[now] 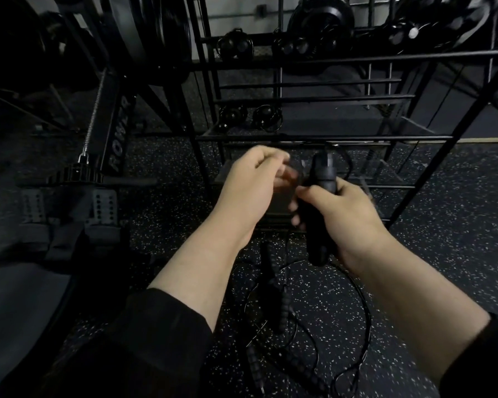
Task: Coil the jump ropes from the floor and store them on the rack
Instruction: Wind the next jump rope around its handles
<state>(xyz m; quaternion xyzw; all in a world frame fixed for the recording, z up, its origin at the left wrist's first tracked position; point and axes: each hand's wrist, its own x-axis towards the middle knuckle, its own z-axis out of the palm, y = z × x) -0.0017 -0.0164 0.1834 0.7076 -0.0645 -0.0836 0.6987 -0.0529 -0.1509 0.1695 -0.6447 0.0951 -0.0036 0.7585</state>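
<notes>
Near the middle of the scene, just in front of the rack (pixel 342 137), a pair of black jump rope handles (pixel 318 208) is held upright, side by side. They are thick, matte and rounded, and a thin black cord (pixel 346 165) loops out of the top end. The handles are clasped by the right hand (pixel 339 214), whose fingers are wrapped round them and whose thumb is laid across the front. Below, on the floor (pixel 431 239), more jump ropes (pixel 273 320) are seen lying loose: ribbed black handles and thin cords spread in open curves.

Dark rubber flooring flecked with pale specks is seen throughout. A black metal frame with several slatted shelves makes up the rack, and round black weights are stored on its upper and middle levels. At the far left a rowing machine (pixel 118 139) lettered ROWER is placed, with grey foot plates nearer.

Both forearms are extended forward, bare below dark pushed-up sleeves. The left hand (pixel 250 182) is raised just beside the handles, with the fingers curled inward towards them; the fingertips are blurred, so whether the cord is pinched cannot be told.
</notes>
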